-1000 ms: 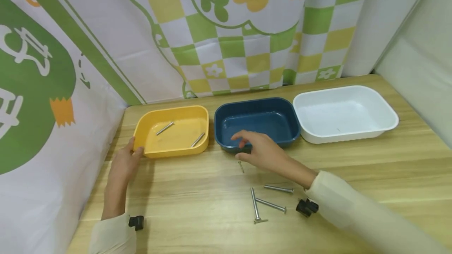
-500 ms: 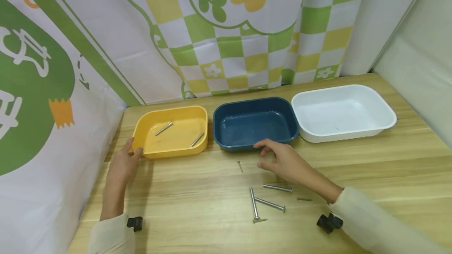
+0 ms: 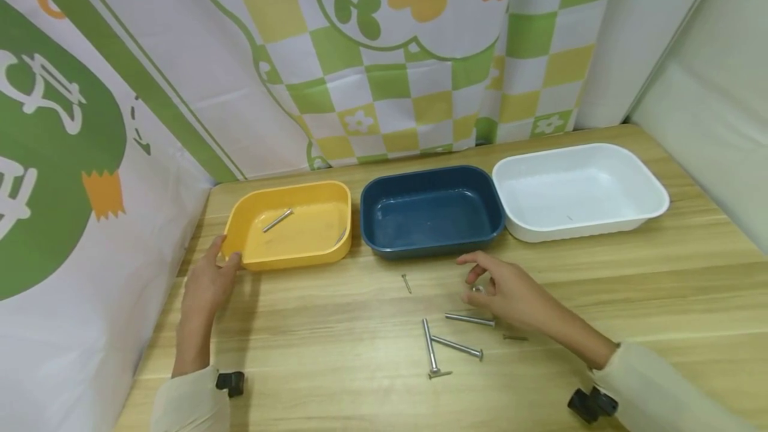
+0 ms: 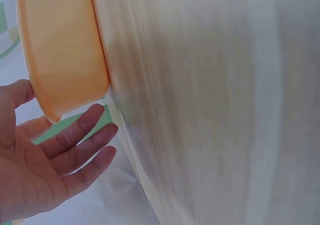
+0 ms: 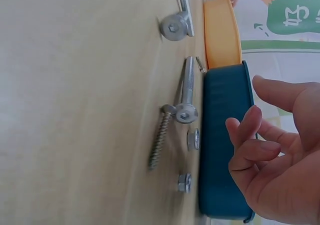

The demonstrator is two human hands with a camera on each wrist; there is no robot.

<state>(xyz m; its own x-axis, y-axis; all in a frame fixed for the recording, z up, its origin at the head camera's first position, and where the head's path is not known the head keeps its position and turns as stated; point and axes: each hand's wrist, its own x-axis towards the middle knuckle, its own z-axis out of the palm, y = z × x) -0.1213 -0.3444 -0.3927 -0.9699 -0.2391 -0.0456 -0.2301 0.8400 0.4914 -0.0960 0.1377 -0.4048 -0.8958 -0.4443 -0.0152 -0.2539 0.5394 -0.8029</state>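
In the head view my left hand is at the front left corner of the yellow tray, thumb and index finger touching it; the left wrist view shows the other fingers spread and apart from it. My right hand hovers in front of the blue tray, fingers bent loosely and holding nothing. A nut shows between thumb and fingers; the right wrist view has two flanged nuts on the table. Close by lie a bolt and a screw.
Two more bolts and a screw lie nearer the front, and a small screw before the blue tray. A bolt and a partly hidden metal piece lie inside the yellow tray. A white tray stands right.
My right hand has moved right and toward me, away from the blue tray, uncovering a screw and a nut. The second piece in the yellow tray now shows less. The left hand stays put.
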